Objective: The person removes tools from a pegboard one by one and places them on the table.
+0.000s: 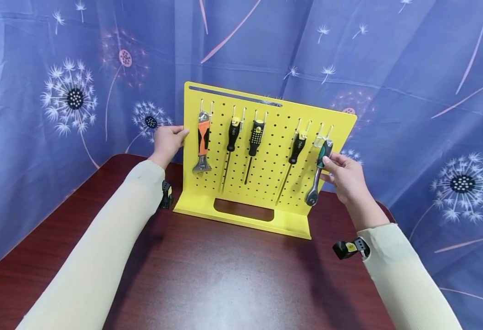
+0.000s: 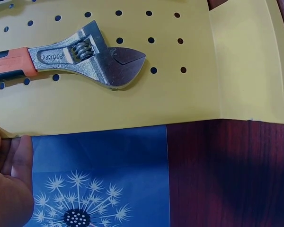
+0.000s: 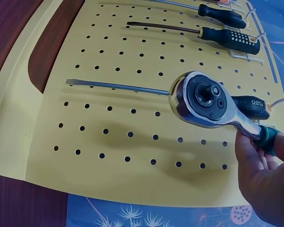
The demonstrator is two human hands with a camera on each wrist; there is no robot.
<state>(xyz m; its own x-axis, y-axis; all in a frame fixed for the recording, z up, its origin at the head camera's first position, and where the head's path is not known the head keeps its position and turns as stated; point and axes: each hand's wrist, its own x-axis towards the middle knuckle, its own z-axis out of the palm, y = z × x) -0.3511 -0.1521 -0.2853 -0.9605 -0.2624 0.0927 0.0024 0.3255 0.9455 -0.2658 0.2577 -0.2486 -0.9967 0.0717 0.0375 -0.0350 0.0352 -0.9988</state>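
Observation:
My right hand (image 1: 346, 176) pinches the green-and-black handle of a ratchet wrench (image 1: 313, 189), its round head hanging down in front of the yellow pegboard (image 1: 268, 174). In the right wrist view the ratchet's head (image 3: 204, 98) overlaps a screwdriver's shaft, with thumb and fingers around the handle. The handle's top is close by a white hook (image 1: 319, 138) on the board's right side. At the board's left edge, my left hand (image 1: 168, 143) grips the panel, thumb at the front. Beside it hangs an orange-handled adjustable wrench (image 1: 203, 137), its steel jaw pointing down.
Three screwdrivers hang on the board: one left of the middle (image 1: 233, 135), a dotted-handled one (image 1: 256, 137) and one (image 1: 298, 147) near the ratchet. The board's base stands on a dark red-brown table (image 1: 224, 270). A blue dandelion-print curtain (image 1: 142, 36) hangs behind.

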